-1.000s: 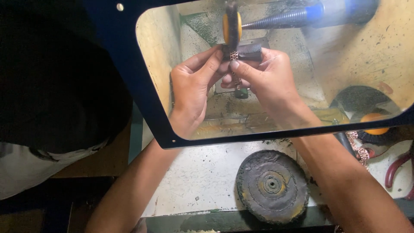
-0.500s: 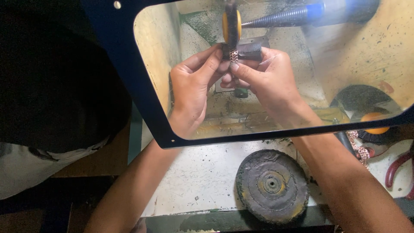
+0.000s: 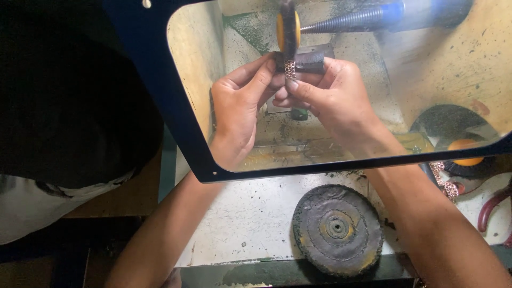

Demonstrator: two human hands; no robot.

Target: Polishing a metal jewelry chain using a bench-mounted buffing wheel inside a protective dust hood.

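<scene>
Yellow-centred black polishing wheel (image 3: 288,29), silver-and-rose lattice-patterned chain (image 3: 290,69), dark blue shield frame (image 3: 160,96), grimy grey-black spare buffing disc (image 3: 337,229), red-handled pliers (image 3: 493,208).

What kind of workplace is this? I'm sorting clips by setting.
Probably a small jewellery polishing bench: both hands press a small linked metal band against a spinning yellow-centred buffing wheel behind a clear, blue-framed shield, with a worn dark cloth buffing disc lying nearby.

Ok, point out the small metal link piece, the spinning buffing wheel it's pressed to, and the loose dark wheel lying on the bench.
metal link piece (image 3: 289,69), head view, its exposed middle between the fingertips.
buffing wheel (image 3: 288,29), head view, its dark rim edge.
loose dark wheel (image 3: 337,228), head view, its centre hub.
</scene>
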